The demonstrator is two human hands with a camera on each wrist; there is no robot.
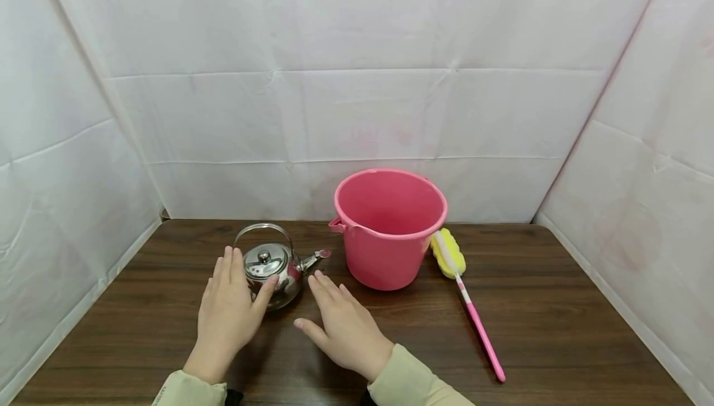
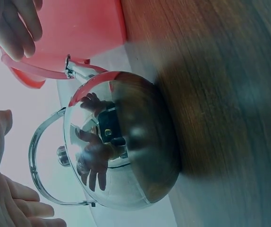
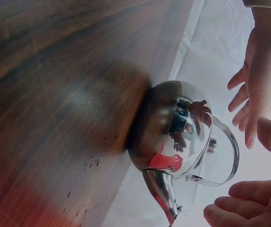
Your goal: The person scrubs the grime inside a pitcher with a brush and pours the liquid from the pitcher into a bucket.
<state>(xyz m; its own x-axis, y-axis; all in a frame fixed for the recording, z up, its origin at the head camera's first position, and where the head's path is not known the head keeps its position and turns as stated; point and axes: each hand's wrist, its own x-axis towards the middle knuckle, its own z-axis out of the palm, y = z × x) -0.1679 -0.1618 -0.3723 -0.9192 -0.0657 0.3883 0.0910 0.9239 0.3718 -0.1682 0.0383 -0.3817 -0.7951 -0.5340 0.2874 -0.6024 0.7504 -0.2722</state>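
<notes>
A shiny metal kettle (image 1: 281,282) with an arched handle stands upright on the table, its spout pointing right toward the bucket. My left hand (image 1: 227,307) is at the kettle's near left side, fingers straight and thumb spread. To the kettle's right and nearer me is my right hand (image 1: 346,328), its fingers extended and holding nothing. In the left wrist view the kettle (image 2: 126,142) shows a gap from the left hand (image 2: 8,184). The right wrist view has the kettle (image 3: 173,127) beside the right hand (image 3: 258,198), apart from it.
A pink bucket (image 1: 385,263) stands right of the kettle on the dark wooden table (image 1: 558,319). Beside it lies a yellow sponge brush (image 1: 454,260) with a pink and white handle. White sheeting (image 1: 357,114) hangs behind and at both sides. Droplets dot the table in the right wrist view.
</notes>
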